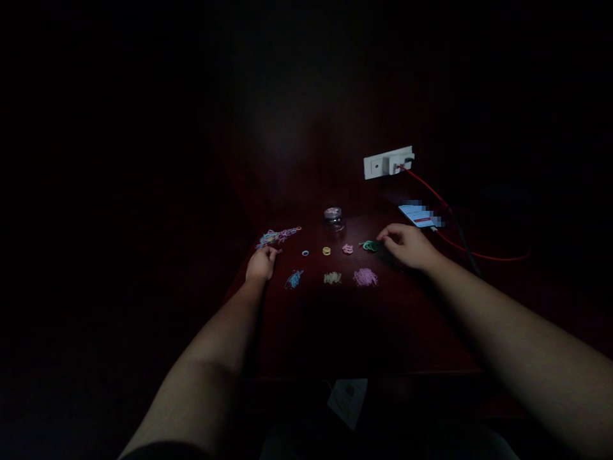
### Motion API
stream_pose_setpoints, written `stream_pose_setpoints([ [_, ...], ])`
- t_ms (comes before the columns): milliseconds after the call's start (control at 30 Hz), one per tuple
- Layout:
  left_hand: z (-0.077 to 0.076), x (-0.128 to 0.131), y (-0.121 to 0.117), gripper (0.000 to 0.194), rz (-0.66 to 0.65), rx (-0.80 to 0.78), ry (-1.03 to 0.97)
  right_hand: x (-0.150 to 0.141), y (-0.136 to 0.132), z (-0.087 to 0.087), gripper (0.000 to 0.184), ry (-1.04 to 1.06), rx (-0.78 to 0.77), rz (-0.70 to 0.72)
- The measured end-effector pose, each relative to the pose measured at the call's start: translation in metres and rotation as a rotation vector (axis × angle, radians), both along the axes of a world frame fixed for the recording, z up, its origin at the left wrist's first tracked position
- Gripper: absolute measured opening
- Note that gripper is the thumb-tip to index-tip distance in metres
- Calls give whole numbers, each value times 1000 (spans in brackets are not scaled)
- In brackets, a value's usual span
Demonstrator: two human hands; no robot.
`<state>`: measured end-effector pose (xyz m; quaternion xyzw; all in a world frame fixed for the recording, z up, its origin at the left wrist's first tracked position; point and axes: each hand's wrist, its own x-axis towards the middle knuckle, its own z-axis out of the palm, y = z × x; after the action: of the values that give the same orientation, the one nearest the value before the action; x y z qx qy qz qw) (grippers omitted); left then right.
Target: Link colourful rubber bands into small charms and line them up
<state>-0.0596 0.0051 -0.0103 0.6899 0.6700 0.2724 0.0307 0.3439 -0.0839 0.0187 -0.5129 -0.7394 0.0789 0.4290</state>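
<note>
My left hand is at the table's left side, just below a mixed pile of small coloured rubber bands. Its thumb and forefinger pinch what looks like a purplish rubber band. My right hand hovers beside a bunch of green bands, fingers curled and thumb near the forefinger; anything held there is too small to make out. Between the hands lie a blue-white band, yellow bands and pink bands. Closer to me sit piles of blue, cream and violet bands.
A clear lidded jar stands behind the rows on the dark red table. To the right, a lit phone connects to a red cable from a wall socket. Printed paper shows below the front edge. Surroundings are very dark.
</note>
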Motion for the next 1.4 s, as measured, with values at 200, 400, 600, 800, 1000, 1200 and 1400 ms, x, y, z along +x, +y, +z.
stream_pose_setpoints([
  [200,1,1,-2,27,34,-2,21,-4,-1,1,19,-6,-7,38],
  [400,1,1,0,31,67,-13,63,-6,-2,1,19,-24,-3,62],
  [600,3,2,0,38,93,-48,92,-5,-3,5,18,-10,6,59],
  [800,6,3,-3,39,98,-61,105,-7,-5,7,18,-48,28,83],
  [1000,7,2,-3,35,79,-75,97,-10,-9,11,17,-47,29,108],
  [1200,7,2,-4,37,55,-56,52,-13,-8,8,18,-29,35,134],
  [1400,3,1,-1,33,34,-27,-12,-9,-5,4,18,-22,46,116],
])
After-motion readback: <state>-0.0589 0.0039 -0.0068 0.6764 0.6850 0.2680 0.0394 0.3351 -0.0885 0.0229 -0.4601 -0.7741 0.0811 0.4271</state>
